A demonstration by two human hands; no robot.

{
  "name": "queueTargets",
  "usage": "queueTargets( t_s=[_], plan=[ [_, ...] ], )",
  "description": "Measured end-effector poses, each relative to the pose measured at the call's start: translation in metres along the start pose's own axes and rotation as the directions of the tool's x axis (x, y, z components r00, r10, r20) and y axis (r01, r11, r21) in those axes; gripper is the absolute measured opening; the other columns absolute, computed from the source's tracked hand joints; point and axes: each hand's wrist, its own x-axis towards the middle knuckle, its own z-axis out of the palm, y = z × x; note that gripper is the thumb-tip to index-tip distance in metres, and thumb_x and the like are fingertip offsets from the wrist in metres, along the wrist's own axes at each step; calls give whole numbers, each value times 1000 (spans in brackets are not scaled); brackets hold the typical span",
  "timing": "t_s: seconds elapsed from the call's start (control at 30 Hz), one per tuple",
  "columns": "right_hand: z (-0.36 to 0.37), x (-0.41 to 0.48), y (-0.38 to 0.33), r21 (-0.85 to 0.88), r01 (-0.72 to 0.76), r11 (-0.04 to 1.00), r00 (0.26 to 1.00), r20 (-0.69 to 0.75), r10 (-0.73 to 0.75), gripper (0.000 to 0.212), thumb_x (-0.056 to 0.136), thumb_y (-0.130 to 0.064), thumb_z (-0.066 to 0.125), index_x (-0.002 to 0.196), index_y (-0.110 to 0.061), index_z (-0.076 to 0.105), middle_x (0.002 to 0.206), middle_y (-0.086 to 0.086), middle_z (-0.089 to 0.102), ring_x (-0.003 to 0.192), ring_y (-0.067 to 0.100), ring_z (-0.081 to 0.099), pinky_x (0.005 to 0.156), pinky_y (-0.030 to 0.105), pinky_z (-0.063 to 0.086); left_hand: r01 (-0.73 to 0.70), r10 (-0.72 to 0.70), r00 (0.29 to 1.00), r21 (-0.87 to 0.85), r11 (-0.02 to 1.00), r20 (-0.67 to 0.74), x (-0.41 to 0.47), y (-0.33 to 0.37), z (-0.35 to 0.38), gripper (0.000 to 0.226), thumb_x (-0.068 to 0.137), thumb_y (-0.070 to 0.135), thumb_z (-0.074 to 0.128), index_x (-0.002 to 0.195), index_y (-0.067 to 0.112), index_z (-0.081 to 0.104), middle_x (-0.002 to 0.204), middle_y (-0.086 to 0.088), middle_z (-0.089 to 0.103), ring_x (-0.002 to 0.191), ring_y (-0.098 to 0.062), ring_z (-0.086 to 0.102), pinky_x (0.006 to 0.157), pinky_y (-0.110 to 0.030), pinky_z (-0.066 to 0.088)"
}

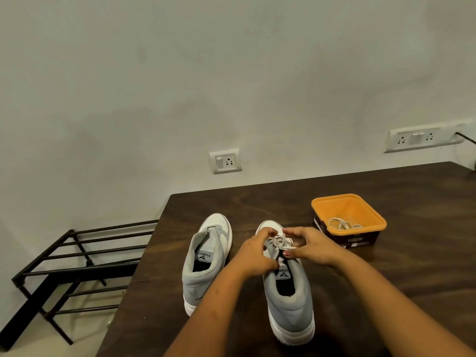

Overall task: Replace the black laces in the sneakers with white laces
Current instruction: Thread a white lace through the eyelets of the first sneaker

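Two grey-and-white sneakers stand side by side on a dark wooden table [386, 274], toes pointing away from me. The left sneaker [206, 258] shows no lace. Over the front of the right sneaker [288, 295], my left hand [253, 253] and my right hand [307, 244] both pinch a white lace [278, 240], which loops between my fingertips above the eyelets. Another white lace [343, 224] lies coiled inside an orange tub [371, 215]. No black laces are in view.
The orange tub stands right of the sneakers, close to my right hand. A black metal rack [77, 266] sits on the floor left of the table's edge. Wall sockets [226, 161] are behind the table.
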Motion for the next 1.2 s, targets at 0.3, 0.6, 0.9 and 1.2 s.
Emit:
queueTargets(
  t_s=[0.3,0.6,0.9,1.2],
  plan=[
    [-5,7,4,137,-47,989,975,-207,75,44,89,-3,58,133,-10,52,122,6,61,105,13,58,87,23,47,94,-97,995,-80,992,-31,4,-6,1,84,68,17,81,134,25,29,133,-3,41,114,-19,49,90,-28,46],
    [-30,-6,6,206,-149,967,908,-358,216,21,84,-9,71,103,-7,64,68,3,58,61,10,52,52,19,41,169,-170,983,-18,985,-64,-3,-9,2,40,71,35,80,99,23,54,94,3,63,78,-6,57,64,-15,46],
    [-14,-18,-27,-5,-97,995,995,13,97,21,80,-6,73,98,-11,64,73,5,66,62,13,60,59,24,52,210,-194,974,149,966,-116,-6,-5,6,35,72,47,75,91,25,56,95,1,68,87,-16,64,79,-33,54],
    [11,-11,-31,-439,-189,878,981,-119,152,24,76,-20,77,88,-21,57,96,1,64,91,17,63,79,31,56,354,-366,931,216,910,14,-13,2,3,44,74,49,69,100,15,60,101,-10,67,78,-25,70,73,-37,59]
  ],
)
